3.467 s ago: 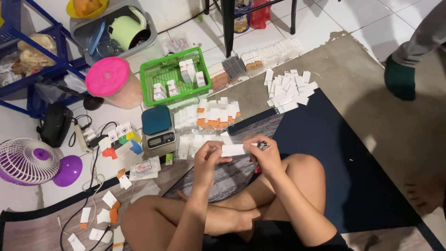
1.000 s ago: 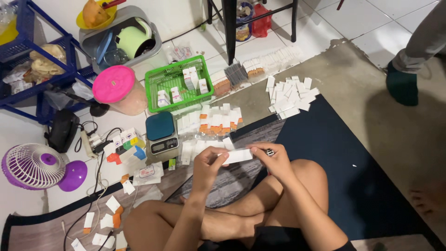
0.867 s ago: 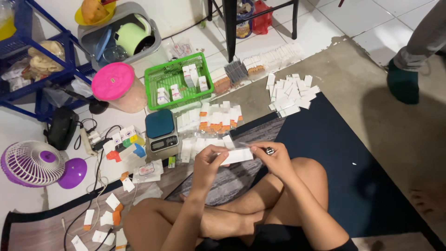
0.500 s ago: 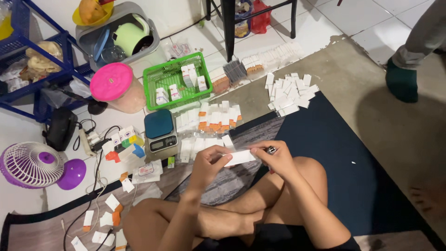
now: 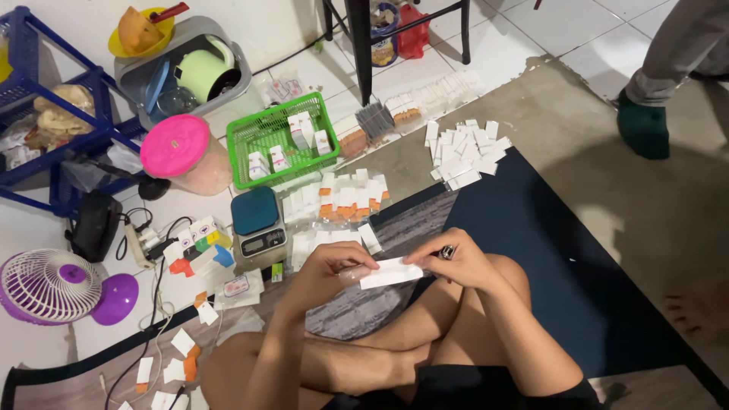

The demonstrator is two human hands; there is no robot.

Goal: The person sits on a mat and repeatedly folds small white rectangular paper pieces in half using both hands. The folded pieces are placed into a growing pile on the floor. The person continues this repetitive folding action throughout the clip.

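Observation:
I sit cross-legged on the floor. A small flat white box is held between both hands above my knees. My left hand pinches its left end. My right hand grips its right end and also holds a dark pen-like object. In front of my hands, white and orange-tipped boxes lie in rows on the floor, with a small digital scale beside them.
A green basket with small boxes stands further out, beside a pink-lidded jar. More white boxes lie at the mat's far edge. A purple fan and power strip sit left. Another person's foot stands at right.
Both hands stay on the white box and have shifted only slightly. The view has drifted a little.

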